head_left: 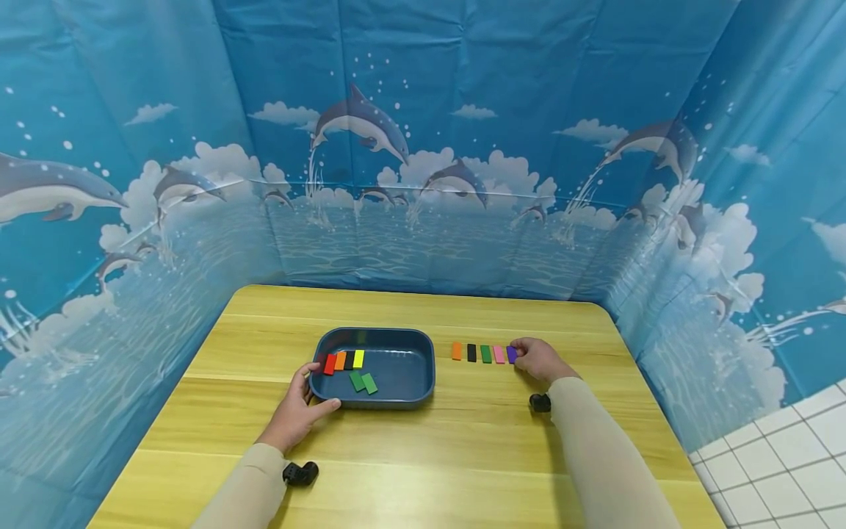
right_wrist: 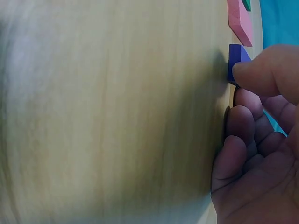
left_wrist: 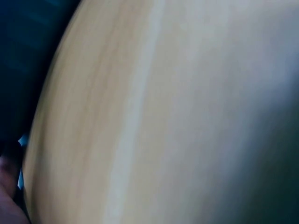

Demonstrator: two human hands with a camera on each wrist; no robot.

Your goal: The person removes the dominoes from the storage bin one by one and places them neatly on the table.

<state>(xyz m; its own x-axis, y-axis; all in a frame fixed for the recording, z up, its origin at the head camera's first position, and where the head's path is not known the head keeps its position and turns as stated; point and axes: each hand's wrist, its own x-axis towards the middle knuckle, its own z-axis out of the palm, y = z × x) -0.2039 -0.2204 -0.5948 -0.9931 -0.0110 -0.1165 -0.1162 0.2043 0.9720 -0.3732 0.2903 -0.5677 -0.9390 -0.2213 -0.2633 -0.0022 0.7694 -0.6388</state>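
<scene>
My left hand (head_left: 295, 411) holds the near-left corner of a dark blue tray (head_left: 423, 397), fingers along its left side and thumb by the front rim. Inside the tray a red block (head_left: 330, 364), an orange block (head_left: 340, 361), a black block (head_left: 349, 361) and a yellow block (head_left: 358, 358) stand side by side, with green blocks (head_left: 369, 383) in front of them. Right of the tray, my right hand (head_left: 540, 360) pinches a purple block (right_wrist: 236, 60) at the right end of a row on the table. The pink block (right_wrist: 239, 23) is just beside it.
The same row continues leftward with a green block (head_left: 486, 354), a black block (head_left: 471, 353) and an orange block (head_left: 457, 351). All of this is on a yellow wooden table (head_left: 396, 470). A blue dolphin-print curtain (head_left: 423, 242) hangs behind the table and along its sides.
</scene>
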